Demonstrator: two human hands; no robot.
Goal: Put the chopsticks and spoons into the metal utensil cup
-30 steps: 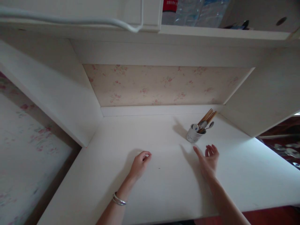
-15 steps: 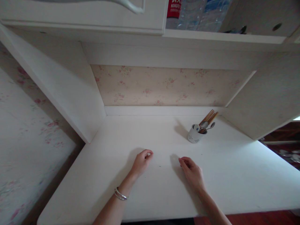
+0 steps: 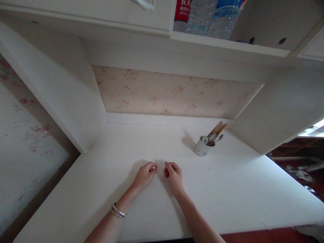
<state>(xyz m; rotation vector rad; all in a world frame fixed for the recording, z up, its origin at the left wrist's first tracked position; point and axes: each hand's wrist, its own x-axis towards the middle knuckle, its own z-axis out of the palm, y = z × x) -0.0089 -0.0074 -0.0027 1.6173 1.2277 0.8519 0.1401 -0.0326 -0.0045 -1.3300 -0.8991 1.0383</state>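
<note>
One white desk (image 3: 116, 145), near; on it, two bare hands, apart but near each other; left hand (image 3: 144, 176), fingers curled toward the thumb, silver bangles (image 3: 117, 211) at the wrist; right hand (image 3: 175, 177), fingers likewise bent in; whether either grips anything, I cannot tell from where I stand; one white cup (image 3: 201, 149), upright, farther off and right of both hands, untouched, holding wooden chopsticks (image 3: 218, 127) and spoons (image 3: 221, 137); plastic bottles (image 3: 224, 20), on the far shelf above.
</note>
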